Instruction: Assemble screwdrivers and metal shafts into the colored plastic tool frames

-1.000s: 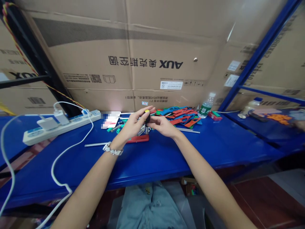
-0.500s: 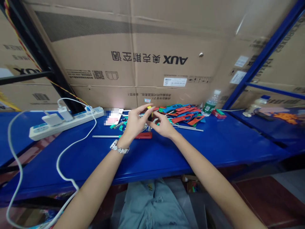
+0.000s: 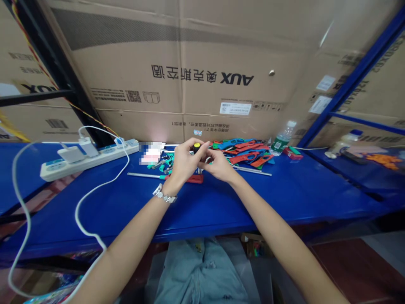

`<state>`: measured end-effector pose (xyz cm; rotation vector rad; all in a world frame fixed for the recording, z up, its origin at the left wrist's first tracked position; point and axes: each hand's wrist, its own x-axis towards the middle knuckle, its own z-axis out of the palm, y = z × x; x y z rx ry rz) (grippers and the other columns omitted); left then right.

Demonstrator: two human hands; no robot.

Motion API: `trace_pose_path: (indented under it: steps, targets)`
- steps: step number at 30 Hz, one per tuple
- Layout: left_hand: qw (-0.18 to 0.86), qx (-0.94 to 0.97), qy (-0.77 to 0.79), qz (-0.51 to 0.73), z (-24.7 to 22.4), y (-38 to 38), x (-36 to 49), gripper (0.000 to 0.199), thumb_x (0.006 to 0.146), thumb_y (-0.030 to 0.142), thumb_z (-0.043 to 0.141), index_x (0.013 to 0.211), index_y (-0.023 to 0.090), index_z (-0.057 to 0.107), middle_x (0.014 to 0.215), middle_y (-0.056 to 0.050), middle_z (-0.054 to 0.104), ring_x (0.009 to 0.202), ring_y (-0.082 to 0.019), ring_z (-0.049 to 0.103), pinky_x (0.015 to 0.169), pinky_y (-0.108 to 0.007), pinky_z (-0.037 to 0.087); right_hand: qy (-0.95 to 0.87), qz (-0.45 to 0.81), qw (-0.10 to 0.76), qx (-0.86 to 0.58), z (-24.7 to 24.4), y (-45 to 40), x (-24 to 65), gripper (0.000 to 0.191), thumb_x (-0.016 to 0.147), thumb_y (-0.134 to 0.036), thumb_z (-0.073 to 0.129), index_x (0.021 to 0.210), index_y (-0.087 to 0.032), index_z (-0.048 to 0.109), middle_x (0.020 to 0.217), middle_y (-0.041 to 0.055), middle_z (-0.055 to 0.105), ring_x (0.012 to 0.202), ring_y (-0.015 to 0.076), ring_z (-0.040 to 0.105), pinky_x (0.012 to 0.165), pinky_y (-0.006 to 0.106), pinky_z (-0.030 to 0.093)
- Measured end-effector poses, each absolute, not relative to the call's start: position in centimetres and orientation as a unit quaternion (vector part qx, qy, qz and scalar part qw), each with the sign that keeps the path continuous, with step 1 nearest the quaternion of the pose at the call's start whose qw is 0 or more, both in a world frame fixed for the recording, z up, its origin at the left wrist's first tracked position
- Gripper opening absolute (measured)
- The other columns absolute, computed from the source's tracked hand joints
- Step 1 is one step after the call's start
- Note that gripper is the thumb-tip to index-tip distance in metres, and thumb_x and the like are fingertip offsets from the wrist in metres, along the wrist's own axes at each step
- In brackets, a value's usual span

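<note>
From where I stand, a big cardboard box (image 3: 126,50) walls off the back of the blue table (image 3: 215,207). Against its foot, beyond the hands and to their right, lies a heap of red and blue handles (image 3: 249,147), with thin metal rods (image 3: 253,170) along its near side. A green-labelled bottle (image 3: 281,141) stands at the heap's right end, a small red box (image 3: 293,154) beside it. Left of the fingers are small green-ended pieces (image 3: 162,165) and a pale card (image 3: 152,153); farther left, a power strip (image 3: 88,158) slants back, its white cable (image 3: 79,211) looping down over the front edge.

The yellow-topped black tool (image 3: 196,146) stands roughly upright between the hands, above the table. The left hand (image 3: 186,160) is closed on it, thumb and fingers near its top. The right hand (image 3: 220,165) has its fingers bent in just beside it, lower down; what they grip is hidden, so I can't tell.

Just under the left wrist, a red handle (image 3: 195,179) with a long rod (image 3: 144,175) lies crosswise. Blue surface stretches between the forearms to the front edge, and out past the right forearm.
</note>
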<state>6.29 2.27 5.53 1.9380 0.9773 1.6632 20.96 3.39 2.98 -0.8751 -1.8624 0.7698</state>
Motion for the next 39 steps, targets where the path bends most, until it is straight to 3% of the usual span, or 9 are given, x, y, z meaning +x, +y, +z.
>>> trace_pose_path:
  steps: [4,6,10,18,21,25,30,35,39]
  targets:
    - [0.195,0.734,0.334,0.558,5.8,2.1,5.6,0.028,0.098,0.041,0.063,0.115,0.021,0.073,0.112,-0.008,0.079,0.1,-0.02,0.072,0.089,-0.034,0.056,-0.741,0.312,0.472,-0.361,2.7,3.4,20.9,0.048,0.074,-0.059,0.081,0.07,-0.021,0.053,0.07,-0.0024,0.057,0.067,0.0148,0.052,0.067,0.03,0.043]
    - [0.181,0.751,0.342,0.535,5.5,2.3,4.5,0.033,0.098,0.042,0.06,0.121,0.02,0.069,0.114,-0.009,0.077,0.098,-0.02,0.071,0.085,-0.034,0.056,-0.736,0.331,0.473,-0.353,2.9,3.3,21.2,0.048,0.074,-0.058,0.082,0.071,-0.021,0.052,0.07,-0.0031,0.056,0.067,0.0143,0.051,0.066,0.029,0.042]
    - [0.114,0.857,0.318,0.389,4.1,2.7,1.3,0.019,0.093,0.036,0.059,0.095,0.019,0.068,0.094,-0.007,0.074,0.09,-0.022,0.067,0.083,-0.038,0.054,-0.73,0.386,0.459,-0.327,3.5,3.1,22.0,0.043,0.072,-0.054,0.086,0.082,-0.019,0.061,0.077,-0.0022,0.061,0.069,0.0143,0.056,0.067,0.029,0.046]
    - [0.014,0.93,0.35,0.109,2.0,3.1,-0.3,0.029,0.096,0.047,0.068,0.112,0.023,0.074,0.11,-0.009,0.07,0.109,-0.032,0.06,0.098,-0.049,0.045,-0.693,0.501,0.4,-0.331,3.5,3.3,22.7,0.043,0.074,-0.053,0.085,0.094,-0.017,0.069,0.073,0.0017,0.071,0.062,0.018,0.069,0.06,0.033,0.057]
    - [0.005,0.931,0.346,0.112,1.7,3.1,0.0,0.029,0.098,0.048,0.066,0.11,0.023,0.074,0.107,-0.009,0.069,0.108,-0.03,0.061,0.097,-0.045,0.046,-0.67,0.516,0.406,-0.346,3.3,3.4,22.6,0.04,0.072,-0.048,0.087,0.089,-0.018,0.068,0.074,0.0026,0.072,0.064,0.0197,0.072,0.064,0.036,0.062]
    - [-0.004,0.93,0.349,0.119,1.5,2.8,0.1,0.031,0.099,0.05,0.065,0.107,0.021,0.074,0.104,-0.009,0.068,0.107,-0.03,0.061,0.094,-0.044,0.047,-0.639,0.492,0.441,-0.394,2.9,3.1,21.4,0.042,0.07,-0.045,0.09,0.081,-0.022,0.058,0.068,0.0009,0.068,0.058,0.0215,0.071,0.054,0.035,0.06]
    - [0.004,0.922,0.36,0.14,0.9,2.5,0.0,0.032,0.098,0.049,0.067,0.11,0.02,0.073,0.111,-0.011,0.068,0.11,-0.032,0.062,0.096,-0.046,0.049,-0.641,0.445,0.482,-0.397,2.6,2.5,20.1,0.041,0.078,-0.052,0.084,0.089,-0.023,0.057,0.072,-0.0016,0.066,0.05,0.0164,0.065,0.049,0.032,0.058]
    - [0.01,0.92,0.355,0.166,0.1,2.6,-0.2,0.033,0.1,0.051,0.062,0.111,0.021,0.072,0.111,-0.011,0.068,0.109,-0.031,0.063,0.094,-0.047,0.05,-0.669,0.504,0.431,-0.336,3.1,2.8,21.1,0.044,0.082,-0.059,0.078,0.1,-0.022,0.063,0.079,-0.0001,0.07,0.06,0.0177,0.071,0.058,0.033,0.061]
    - [-0.004,0.917,0.364,0.165,0.0,2.5,-0.2,0.036,0.101,0.053,0.06,0.111,0.021,0.073,0.11,-0.011,0.068,0.104,-0.031,0.064,0.092,-0.048,0.051,-0.677,0.48,0.436,-0.349,3.1,3.1,21.3,0.045,0.076,-0.059,0.082,0.089,-0.021,0.061,0.08,0.002,0.072,0.06,0.0184,0.071,0.057,0.033,0.059]
